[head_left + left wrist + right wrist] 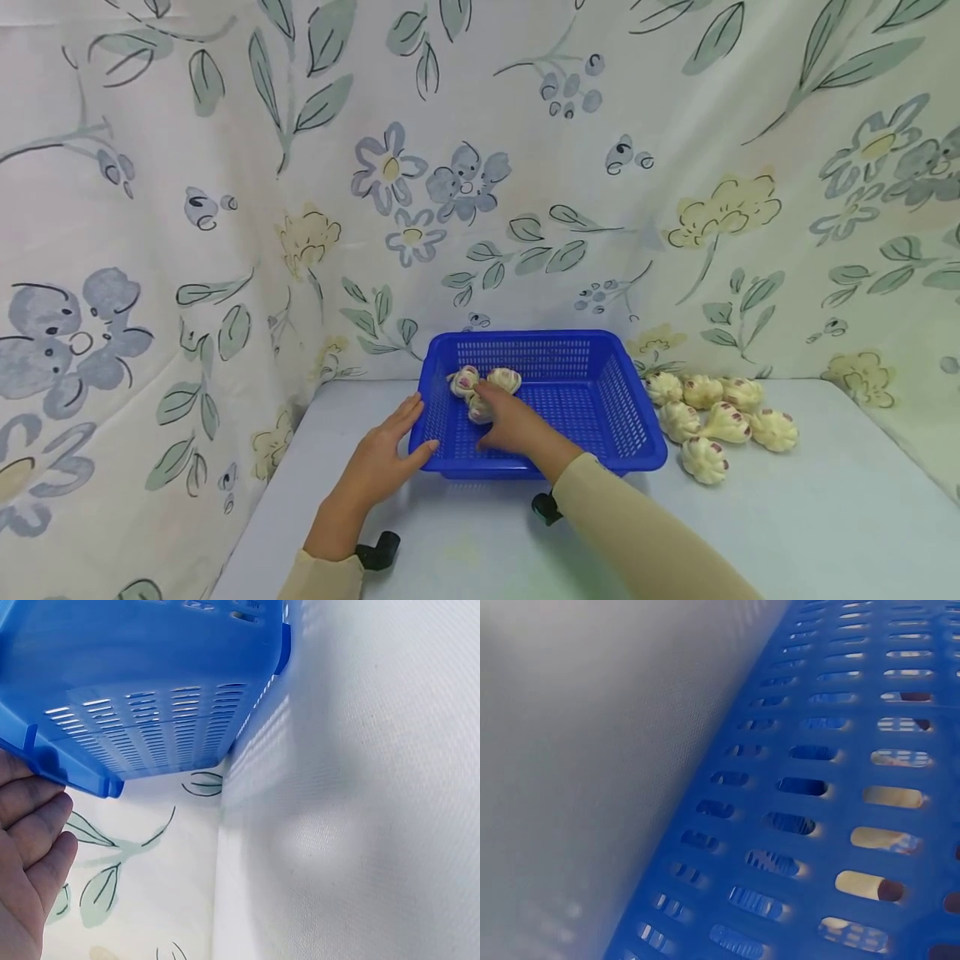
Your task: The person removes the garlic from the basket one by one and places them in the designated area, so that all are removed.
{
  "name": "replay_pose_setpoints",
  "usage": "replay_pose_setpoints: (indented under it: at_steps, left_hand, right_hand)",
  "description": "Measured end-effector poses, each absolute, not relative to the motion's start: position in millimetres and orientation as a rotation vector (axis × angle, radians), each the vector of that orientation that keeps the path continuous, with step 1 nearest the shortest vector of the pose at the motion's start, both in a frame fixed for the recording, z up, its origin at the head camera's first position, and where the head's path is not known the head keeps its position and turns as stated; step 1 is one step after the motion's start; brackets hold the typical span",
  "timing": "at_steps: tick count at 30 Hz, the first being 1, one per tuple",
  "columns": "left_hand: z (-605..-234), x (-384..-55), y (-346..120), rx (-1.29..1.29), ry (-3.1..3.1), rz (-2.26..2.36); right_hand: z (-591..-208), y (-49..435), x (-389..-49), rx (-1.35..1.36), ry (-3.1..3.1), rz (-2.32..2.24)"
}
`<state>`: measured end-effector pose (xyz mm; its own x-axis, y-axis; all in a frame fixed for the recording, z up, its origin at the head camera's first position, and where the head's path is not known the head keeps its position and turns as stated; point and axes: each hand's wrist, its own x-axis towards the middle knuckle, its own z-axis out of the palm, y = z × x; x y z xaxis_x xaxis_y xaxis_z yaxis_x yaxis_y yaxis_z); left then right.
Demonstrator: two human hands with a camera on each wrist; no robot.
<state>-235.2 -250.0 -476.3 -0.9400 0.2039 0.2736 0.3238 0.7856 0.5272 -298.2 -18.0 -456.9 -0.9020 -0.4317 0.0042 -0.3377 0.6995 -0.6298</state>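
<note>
Head view: left hand (382,460), fingers extended, touches blue basket (480,468) rim; right hand (516,422) reaches three garlic bulbs (504,381) inside (can't tell if gripped), seven loose bulbs (726,422) to its right.

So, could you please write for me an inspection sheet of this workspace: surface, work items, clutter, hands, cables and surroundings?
Surface: white tabletop, flat.
Work items: blue perforated plastic basket, upright; three garlic bulbs visible inside, toward its left; seven garlic bulbs grouped on the tabletop, right of it.
Clutter: nothing seen.
Left hand: fingers extended at the basket's left rim.
Right hand: inside the basket, over the front bulb; grip unclear.
Cables: nothing seen.
Surroundings: floral fabric behind the tabletop and on the left.
</note>
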Motion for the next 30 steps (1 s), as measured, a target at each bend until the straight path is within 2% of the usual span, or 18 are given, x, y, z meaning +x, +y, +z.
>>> replay_pose_setpoints:
  at_steps: [23,30]
  left_hand:
    - [-476.2,-235.3,-249.9,-0.404,-2.779,-0.870]
    - [-476.3,-235.0,-250.0,-0.400,-2.784,-0.880]
  right_hand:
    - [-457.4,-17.8,-300.3,-0.720,2.869,-0.849]
    - [-459.0,-18.1,-300.7,-0.601,2.747,-0.835]
